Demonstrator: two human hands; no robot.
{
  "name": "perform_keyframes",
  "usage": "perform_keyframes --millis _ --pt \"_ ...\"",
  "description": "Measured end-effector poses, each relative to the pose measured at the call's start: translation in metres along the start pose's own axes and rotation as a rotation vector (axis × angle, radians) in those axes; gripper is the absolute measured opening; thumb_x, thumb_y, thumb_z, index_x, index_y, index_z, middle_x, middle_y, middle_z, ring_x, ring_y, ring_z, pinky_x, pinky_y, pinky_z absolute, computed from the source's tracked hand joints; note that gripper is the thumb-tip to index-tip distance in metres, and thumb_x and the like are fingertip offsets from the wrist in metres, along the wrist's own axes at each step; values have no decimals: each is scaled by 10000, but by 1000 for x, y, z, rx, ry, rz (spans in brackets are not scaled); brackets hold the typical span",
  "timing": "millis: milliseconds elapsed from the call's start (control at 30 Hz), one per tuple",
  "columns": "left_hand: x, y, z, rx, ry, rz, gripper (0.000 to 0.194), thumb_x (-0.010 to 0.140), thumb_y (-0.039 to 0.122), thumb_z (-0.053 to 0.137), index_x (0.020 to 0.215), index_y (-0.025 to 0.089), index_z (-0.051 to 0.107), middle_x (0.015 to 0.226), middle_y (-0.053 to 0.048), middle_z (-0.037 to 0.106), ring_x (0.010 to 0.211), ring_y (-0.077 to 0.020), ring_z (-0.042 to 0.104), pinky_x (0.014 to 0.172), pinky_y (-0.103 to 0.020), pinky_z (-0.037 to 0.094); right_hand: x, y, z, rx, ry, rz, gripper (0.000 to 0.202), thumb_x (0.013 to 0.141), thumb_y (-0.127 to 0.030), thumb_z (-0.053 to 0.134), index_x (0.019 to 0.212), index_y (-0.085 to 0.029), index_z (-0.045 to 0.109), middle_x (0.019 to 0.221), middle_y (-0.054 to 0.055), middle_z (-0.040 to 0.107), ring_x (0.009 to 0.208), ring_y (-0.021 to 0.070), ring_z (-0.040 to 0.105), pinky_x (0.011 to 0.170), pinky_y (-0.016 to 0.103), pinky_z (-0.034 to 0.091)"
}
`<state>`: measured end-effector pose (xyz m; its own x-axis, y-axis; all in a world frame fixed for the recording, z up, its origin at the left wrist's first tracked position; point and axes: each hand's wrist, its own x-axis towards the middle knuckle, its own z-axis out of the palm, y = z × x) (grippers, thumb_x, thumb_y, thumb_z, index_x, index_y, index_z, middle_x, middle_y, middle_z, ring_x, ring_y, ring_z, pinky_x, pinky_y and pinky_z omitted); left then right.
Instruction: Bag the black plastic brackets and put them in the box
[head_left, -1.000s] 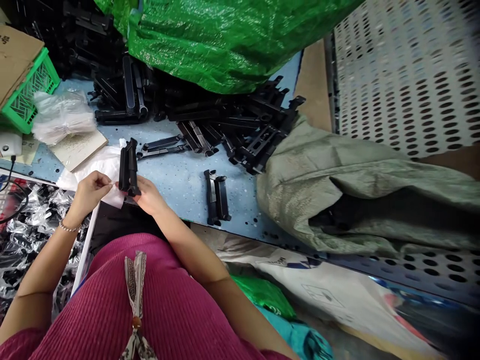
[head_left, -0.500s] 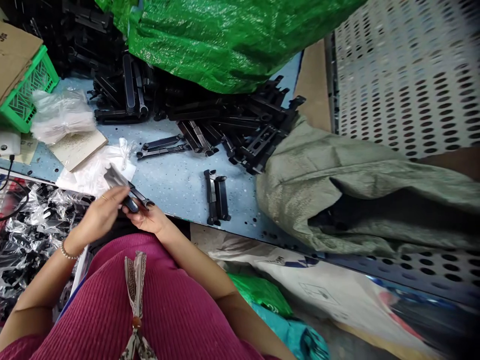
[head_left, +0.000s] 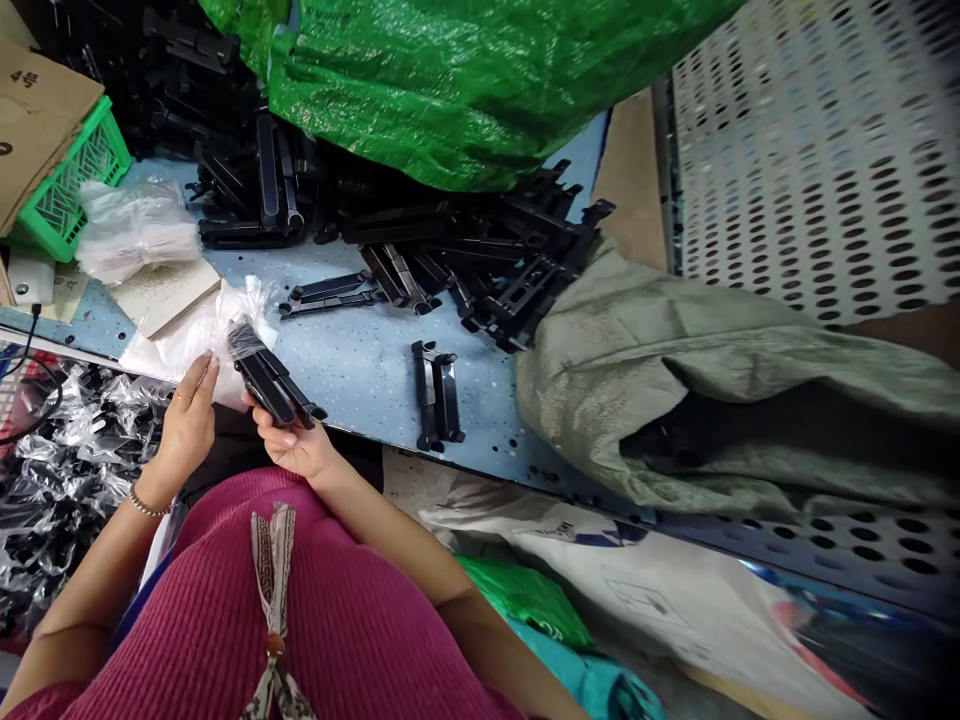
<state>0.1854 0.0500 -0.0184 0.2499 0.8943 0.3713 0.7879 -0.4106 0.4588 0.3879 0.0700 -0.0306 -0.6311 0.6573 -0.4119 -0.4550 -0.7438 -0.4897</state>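
Observation:
My right hand (head_left: 294,440) is closed around the lower end of a black plastic part (head_left: 271,384) made of long bars. Clear film covers the upper end of that part, which points up and left over white plastic bags (head_left: 176,345). To its left, my left hand (head_left: 189,415) is off the part, with its fingers stretched out and nothing visible in them. Two similar black bars (head_left: 437,396) lie side by side near the table's front edge. Farther back, another black part (head_left: 330,294) rests by the large black pile (head_left: 480,240).
A green sack (head_left: 450,90) covers the back of the blue table (head_left: 352,375). On the right sits a grey-green sack (head_left: 645,330). A green basket (head_left: 56,215) and a bundle of clear bags (head_left: 139,230) are at the left. Below them are film-wrapped black parts (head_left: 67,480).
My left hand has let go of the black part and drawn back left and down. Film now lies over the part's upper end, and more of the part shows in my right hand.

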Motion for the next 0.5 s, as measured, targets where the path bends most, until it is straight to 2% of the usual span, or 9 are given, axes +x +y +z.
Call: perform_keyframes --millis 33,100,167,233,267,333,400,467,500 --pt "2 6 0 -29 -22 55 719 955 -15 358 1631 215 277 1595 -181 444 1521 -260 413 1200 -447 469 2 -2 1 -101 49 -47 290 932 -431 562 1008 -179 683 723 -5 598 476 78 341 405 188 342" --pt "6 21 -3 -140 -158 198 776 952 -24 350 1659 255 195 1605 -156 449 1512 -236 430 1195 -429 481 2 -6 4 -318 162 -160 208 901 -388 612 949 -199 684 705 -4 615 565 124 494 494 226 439" --pt "10 37 -13 -267 -337 301 756 964 0 371 1655 261 211 1595 -146 468 1493 -228 459 1197 -427 485 -4 -11 10 -561 267 -278 133 877 -316 645 946 -213 694 762 1 658 740 178 606 677 285 535" --pt "13 51 -33 -332 -431 311 681 988 82 460 1630 230 288 1541 -155 519 1453 -234 506 1193 -421 493 -18 -16 19 -804 270 -341 140 888 -256 617 980 -213 714 892 23 711 921 214 644 884 356 542" --pt "14 56 -47 -341 -440 297 639 993 128 511 1603 218 344 1488 -153 562 1416 -231 542 1180 -406 506 -26 -19 23 -889 209 -338 170 904 -242 595 1011 -209 722 953 36 727 977 224 650 947 383 527" --pt "12 61 -80 -341 -472 240 527 997 179 559 1515 223 472 1383 -132 628 1324 -210 612 1130 -354 541 -43 -26 27 -932 -5 -250 239 930 -236 581 1117 -209 728 1050 50 742 1009 221 668 978 404 522" --pt "6 52 -109 -331 -609 148 388 1014 190 531 1393 251 587 1309 -104 669 1235 -192 660 1048 -308 572 -58 -33 23 -903 -122 -173 315 952 -265 589 1245 -228 698 1126 56 745 983 198 692 953 396 543" --pt "-7 27 -119 -254 -824 -21 276 1017 212 517 1240 248 676 1233 -96 703 1146 -215 692 979 -335 583 -68 -42 12 -860 -32 -177 366 968 -309 588 1320 -239 660 1167 71 741 948 176 707 924 382 564" --pt "-16 10 -114 -172 -932 -138 230 1006 216 531 1152 227 707 1172 -100 721 1100 -238 702 963 -371 579 -71 -47 4 -843 57 -208 376 971 -328 586 1329 -234 652 1172 82 738 937 169 711 914 376 572"
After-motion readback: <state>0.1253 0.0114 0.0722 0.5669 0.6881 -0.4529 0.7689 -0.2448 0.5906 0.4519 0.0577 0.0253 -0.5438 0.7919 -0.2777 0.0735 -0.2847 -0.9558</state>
